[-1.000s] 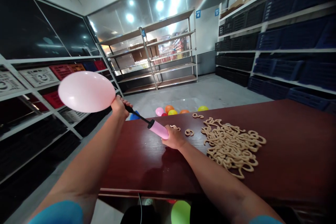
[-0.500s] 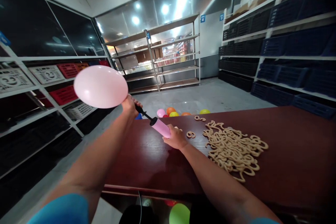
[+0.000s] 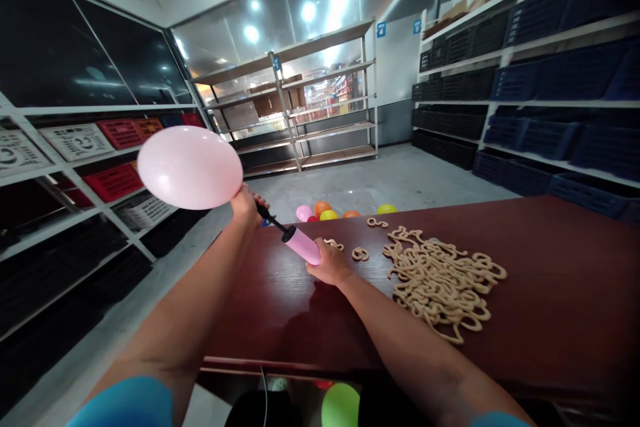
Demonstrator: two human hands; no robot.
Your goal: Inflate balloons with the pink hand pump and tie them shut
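Note:
A blown-up pink balloon [image 3: 189, 167] sits on the black nozzle end of a pink hand pump [image 3: 301, 244], out past the left end of the dark red table [image 3: 550, 280]. My left hand [image 3: 246, 203] is closed round the balloon's neck where it meets the nozzle. My right hand [image 3: 329, 265] is wrapped round the pump's pink barrel just above the tabletop. A heap of beige plastic balloon clips [image 3: 440, 277] lies on the table to the right of my right hand, with a few loose clips [image 3: 360, 253] close to it.
Several coloured balloons [image 3: 327, 212] lie on the floor beyond the table, and a green one [image 3: 340, 405] shows below its near edge. Shelving with red and white crates [image 3: 113, 137] lines the left wall, shelves of dark blue crates [image 3: 550, 120] the right.
The balloon has grown rounder and fuller over the second. My left hand drew nearer to the pump barrel, so less of the black rod shows. My right hand stayed on the barrel.

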